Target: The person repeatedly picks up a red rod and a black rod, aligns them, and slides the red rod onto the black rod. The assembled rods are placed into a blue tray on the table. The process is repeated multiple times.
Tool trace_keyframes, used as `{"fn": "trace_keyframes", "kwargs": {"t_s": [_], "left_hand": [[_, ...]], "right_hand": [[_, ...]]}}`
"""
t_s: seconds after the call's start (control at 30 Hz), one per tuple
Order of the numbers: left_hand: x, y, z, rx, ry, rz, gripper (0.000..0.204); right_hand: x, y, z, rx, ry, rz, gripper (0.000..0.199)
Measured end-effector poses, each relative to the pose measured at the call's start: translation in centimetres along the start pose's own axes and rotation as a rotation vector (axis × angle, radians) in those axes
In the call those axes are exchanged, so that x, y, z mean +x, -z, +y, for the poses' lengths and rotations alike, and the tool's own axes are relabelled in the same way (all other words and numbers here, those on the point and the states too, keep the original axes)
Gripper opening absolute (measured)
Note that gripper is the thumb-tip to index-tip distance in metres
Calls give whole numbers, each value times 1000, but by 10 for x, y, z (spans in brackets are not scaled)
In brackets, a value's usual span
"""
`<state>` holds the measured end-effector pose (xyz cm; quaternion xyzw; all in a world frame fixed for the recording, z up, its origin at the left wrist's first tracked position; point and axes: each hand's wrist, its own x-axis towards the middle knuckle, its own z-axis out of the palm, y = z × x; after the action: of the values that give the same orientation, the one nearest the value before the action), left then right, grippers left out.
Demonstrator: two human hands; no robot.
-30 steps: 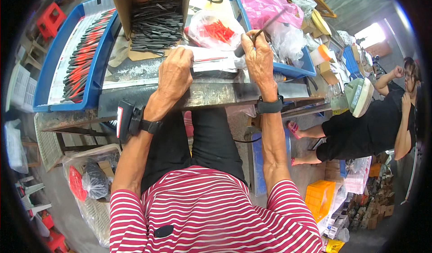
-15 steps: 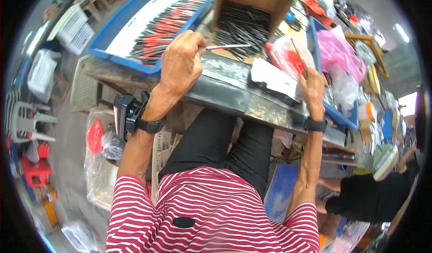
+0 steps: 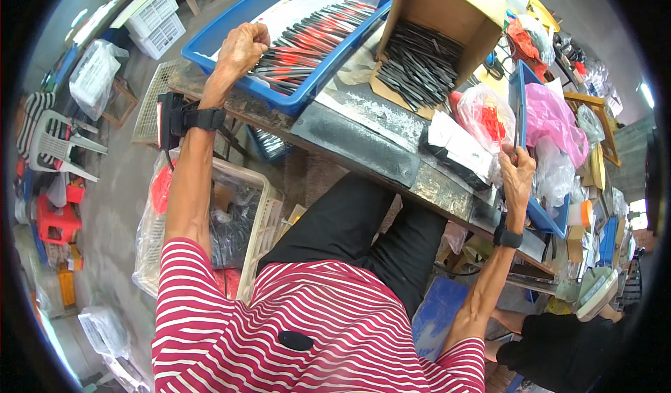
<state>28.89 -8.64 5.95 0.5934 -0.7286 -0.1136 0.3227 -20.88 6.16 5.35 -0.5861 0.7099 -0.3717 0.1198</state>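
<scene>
— So, the left hand [image 3: 241, 47]: what's it doing?

— It's curled up at about eleven o'clock, fingers bunched over the near end of a row of tools [image 3: 307, 40] with red and black handles. They lie side by side in a blue tray [image 3: 210, 40]. Whether it's actually pinching one, I can't tell; the knuckles hide the fingertips.

— And around that hand?

— A black strap with a small black device [image 3: 171, 119] sits on the wrist. The tray rests on a worn bench [image 3: 363, 138] that runs from eleven o'clock down toward four. At one o'clock from the hand, a cardboard box [image 3: 437, 15] lies tipped on its side, spilling a heap of dark metal strips [image 3: 419, 68].

— The right hand [image 3: 517, 176]?

— Out at three o'clock, well apart from the left. Its fingers are closed round a thin dark strip [image 3: 516, 131] held upright, pinched near the lower end.

— What's near it?

— A second blue tray [image 3: 542, 215] just beside the hand, a clear bag with red bits [image 3: 486, 117] at ten o'clock from it, and a pink bag [image 3: 552, 113] at one o'clock. There's a black watch [image 3: 508, 238] on that wrist.

— Anything below the bench?

— A pale plastic crate [image 3: 262, 218] lined with a clear bag stands under the left forearm, at about eight o'clock.
</scene>
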Motion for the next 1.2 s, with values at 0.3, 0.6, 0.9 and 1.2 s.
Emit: {"fn": "trace_keyframes", "kwargs": {"t_s": [0.3,0.6,0.9,1.2], "left_hand": [[14,-15,5,157,23,-35,13],[7,-49,67,-2,-299,125,12],[19,-152,152,-71,-445,-67,25],[30,-186,142,10,-580,-41,18]], "right_hand": [[-16,2,-14,258,-12,9,12],[-21,-2,-25,303,41,31,6],[-34,-13,-32,212,71,8,8],[-39,-14,-28,249,31,-34,9]]}}
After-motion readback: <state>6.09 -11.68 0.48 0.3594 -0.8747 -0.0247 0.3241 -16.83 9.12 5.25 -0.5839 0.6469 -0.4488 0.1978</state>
